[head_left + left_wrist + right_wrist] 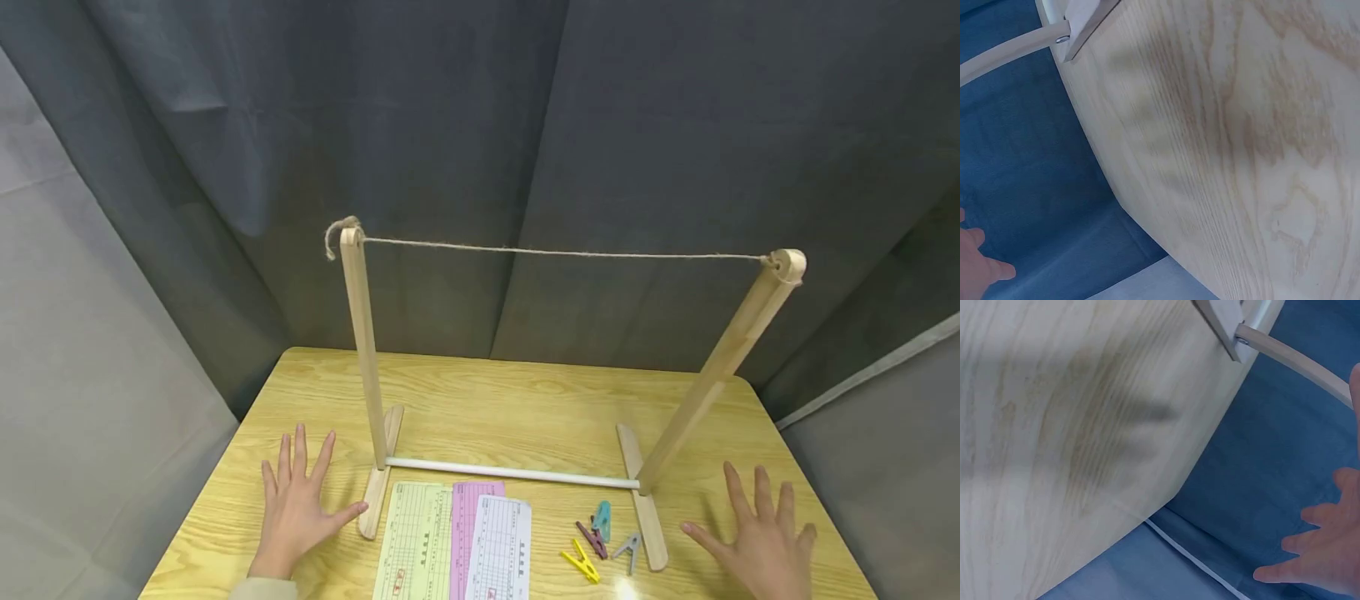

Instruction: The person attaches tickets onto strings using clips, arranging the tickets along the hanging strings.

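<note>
My left hand [296, 512] is spread over the left of the table, its thumb near the foot of a wooden stand [363, 350]. My right hand [765, 542], also with fingers spread, is right of the stand; both hands hold nothing. Twine [555, 252] runs between the stand's two post tops. Between the hands lie overlapping printed paper slips: green [408, 533], pink [467, 525] and white [501, 546]. Right of them sit clothespins: teal [602, 521], purple [591, 540], yellow [581, 562] and grey [630, 550]. Each wrist view catches part of its hand at the side.
The wood-grain table [510, 400] carries the stand, whose white crossbar [510, 473] runs low between its feet. A dark curtain [450, 125] hangs behind the table. Pale grey cloth [82, 358] hangs at the left, with more grey cloth [892, 450] at the right.
</note>
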A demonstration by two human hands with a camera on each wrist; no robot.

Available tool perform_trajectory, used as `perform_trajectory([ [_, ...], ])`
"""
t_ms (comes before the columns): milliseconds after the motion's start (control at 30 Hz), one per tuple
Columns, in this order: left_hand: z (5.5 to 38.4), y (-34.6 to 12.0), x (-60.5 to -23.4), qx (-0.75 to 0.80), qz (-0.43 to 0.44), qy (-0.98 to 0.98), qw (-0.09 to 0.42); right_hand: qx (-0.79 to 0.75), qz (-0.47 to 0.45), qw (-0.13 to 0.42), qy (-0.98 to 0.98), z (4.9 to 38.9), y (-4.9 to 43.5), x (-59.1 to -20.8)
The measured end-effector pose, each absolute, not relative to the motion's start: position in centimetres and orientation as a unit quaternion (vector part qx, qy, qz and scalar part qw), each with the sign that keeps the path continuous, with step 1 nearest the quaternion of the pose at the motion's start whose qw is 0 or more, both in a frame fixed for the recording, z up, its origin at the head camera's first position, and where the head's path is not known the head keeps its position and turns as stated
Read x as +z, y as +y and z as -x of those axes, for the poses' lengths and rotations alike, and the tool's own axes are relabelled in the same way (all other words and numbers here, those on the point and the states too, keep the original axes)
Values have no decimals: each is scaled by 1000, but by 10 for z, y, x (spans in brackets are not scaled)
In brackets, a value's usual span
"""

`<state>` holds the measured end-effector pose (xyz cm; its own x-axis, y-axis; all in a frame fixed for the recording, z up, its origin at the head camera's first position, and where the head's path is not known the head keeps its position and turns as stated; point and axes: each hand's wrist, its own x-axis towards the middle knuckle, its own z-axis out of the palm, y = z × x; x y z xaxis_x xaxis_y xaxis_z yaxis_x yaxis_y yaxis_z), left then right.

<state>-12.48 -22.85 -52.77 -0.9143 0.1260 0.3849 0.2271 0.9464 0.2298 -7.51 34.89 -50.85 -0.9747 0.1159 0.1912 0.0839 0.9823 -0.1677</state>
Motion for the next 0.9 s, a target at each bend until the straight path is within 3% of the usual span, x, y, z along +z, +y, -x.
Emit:
perform_trajectory([
  [467, 124, -227, -521, -140, 93, -971, 173, 88, 25, 102, -991, 74, 339, -496],
  [567, 122, -224, -521, -151, 102, -967, 176, 92, -6, 126, -988, 75, 336, -499],
  [767, 123, -212, -521, -164, 159, -943, 241, 129, -70, 205, -968, 80, 326, -505],
  [900, 127, -201, -526, -188, 197, -922, 275, 172, -60, 193, -964, 82, 318, -509],
])
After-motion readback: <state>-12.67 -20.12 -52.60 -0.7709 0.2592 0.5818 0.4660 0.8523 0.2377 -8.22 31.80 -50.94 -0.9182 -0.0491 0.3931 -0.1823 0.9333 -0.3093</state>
